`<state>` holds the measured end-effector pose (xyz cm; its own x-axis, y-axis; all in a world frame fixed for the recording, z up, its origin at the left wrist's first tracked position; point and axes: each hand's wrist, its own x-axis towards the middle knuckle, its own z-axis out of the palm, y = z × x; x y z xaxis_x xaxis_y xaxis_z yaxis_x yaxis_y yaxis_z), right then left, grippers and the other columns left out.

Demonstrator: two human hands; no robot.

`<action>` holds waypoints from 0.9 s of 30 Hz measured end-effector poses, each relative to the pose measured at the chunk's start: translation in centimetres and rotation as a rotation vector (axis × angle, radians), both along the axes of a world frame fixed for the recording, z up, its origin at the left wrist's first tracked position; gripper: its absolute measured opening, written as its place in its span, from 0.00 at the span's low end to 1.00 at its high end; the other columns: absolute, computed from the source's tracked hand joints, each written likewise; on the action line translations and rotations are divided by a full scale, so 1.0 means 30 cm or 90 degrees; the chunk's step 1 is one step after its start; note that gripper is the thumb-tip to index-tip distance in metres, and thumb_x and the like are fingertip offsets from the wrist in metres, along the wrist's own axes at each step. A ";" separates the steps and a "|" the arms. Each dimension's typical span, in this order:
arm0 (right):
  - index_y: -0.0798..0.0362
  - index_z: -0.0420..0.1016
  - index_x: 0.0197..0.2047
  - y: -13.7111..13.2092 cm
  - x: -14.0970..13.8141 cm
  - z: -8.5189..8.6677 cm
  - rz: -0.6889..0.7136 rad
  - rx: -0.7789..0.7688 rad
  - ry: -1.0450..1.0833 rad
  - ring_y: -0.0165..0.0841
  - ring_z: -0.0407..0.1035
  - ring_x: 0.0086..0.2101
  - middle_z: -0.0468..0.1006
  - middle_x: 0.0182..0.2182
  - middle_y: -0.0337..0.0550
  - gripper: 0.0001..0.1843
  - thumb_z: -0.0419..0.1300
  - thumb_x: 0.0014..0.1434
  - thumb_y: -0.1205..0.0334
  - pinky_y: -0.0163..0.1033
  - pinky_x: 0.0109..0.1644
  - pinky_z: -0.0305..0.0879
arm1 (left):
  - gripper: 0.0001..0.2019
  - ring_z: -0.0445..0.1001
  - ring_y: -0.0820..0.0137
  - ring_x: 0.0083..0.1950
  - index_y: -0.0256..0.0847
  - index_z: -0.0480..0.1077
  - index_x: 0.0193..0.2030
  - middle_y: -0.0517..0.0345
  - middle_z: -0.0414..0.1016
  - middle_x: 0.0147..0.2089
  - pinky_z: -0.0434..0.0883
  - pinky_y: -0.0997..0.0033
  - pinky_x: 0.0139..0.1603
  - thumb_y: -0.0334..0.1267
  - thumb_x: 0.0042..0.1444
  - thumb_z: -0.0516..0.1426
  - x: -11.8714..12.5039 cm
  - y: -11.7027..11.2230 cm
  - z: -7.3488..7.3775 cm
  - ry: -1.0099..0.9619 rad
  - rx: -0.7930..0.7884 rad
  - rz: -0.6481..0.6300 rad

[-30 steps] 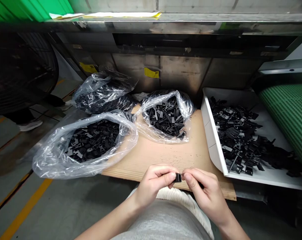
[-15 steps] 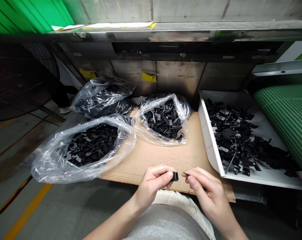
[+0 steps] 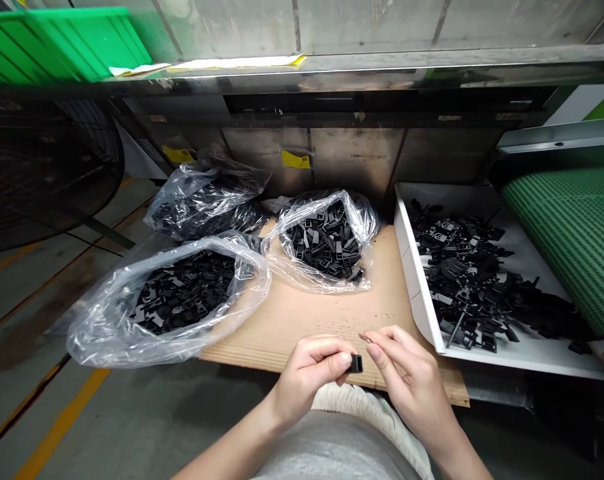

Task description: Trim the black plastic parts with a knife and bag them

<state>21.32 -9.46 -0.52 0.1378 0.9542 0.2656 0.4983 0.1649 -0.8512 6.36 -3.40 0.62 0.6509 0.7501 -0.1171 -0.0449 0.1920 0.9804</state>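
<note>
Well beyond the left fingers, a yellow label (image 3: 177, 155); to its right, a second label (image 3: 296, 160), their print too small to read. The left hand (image 3: 315, 365) has thumb and fingers clamped on a black part (image 3: 357, 364), hollow end clear. It looks light, stiff, smooth; best gripped by its sides. Just apart, the right hand (image 3: 409, 372) pinches a thin sliver (image 3: 365, 338) between fingertips.

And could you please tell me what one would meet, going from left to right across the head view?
Black fan, nearest open plastic bag, left hand, small black part pinched in that hand, right hand, white tray.
</note>
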 end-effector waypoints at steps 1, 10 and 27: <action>0.53 0.74 0.38 -0.003 0.004 0.002 -0.010 -0.013 0.040 0.31 0.66 0.29 0.71 0.27 0.43 0.11 0.50 0.58 0.65 0.35 0.33 0.63 | 0.12 0.58 0.74 0.23 0.33 0.69 0.23 0.60 0.60 0.19 0.56 0.75 0.25 0.39 0.52 0.54 0.001 0.000 -0.001 0.000 -0.004 0.005; 0.52 0.73 0.30 0.007 -0.002 0.050 0.051 -0.186 0.409 0.27 0.64 0.27 0.68 0.25 0.37 0.06 0.60 0.50 0.59 0.30 0.31 0.60 | 0.13 0.55 0.76 0.22 0.33 0.67 0.23 0.62 0.60 0.19 0.53 0.75 0.24 0.40 0.52 0.53 0.024 -0.005 -0.022 -0.009 -0.044 -0.026; 0.56 0.64 0.24 0.067 0.024 -0.045 0.033 -0.316 0.884 0.21 0.54 0.18 0.60 0.17 0.32 0.13 0.59 0.51 0.57 0.28 0.21 0.49 | 0.11 0.61 0.75 0.24 0.34 0.71 0.30 0.58 0.64 0.24 0.61 0.77 0.25 0.39 0.54 0.52 0.024 0.015 -0.018 0.068 0.094 -0.003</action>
<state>22.05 -7.44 -1.86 -0.0338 0.9174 -0.3965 -0.7429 -0.2885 -0.6040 7.07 -2.96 0.07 0.6436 0.7617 -0.0750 0.0615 0.0463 0.9970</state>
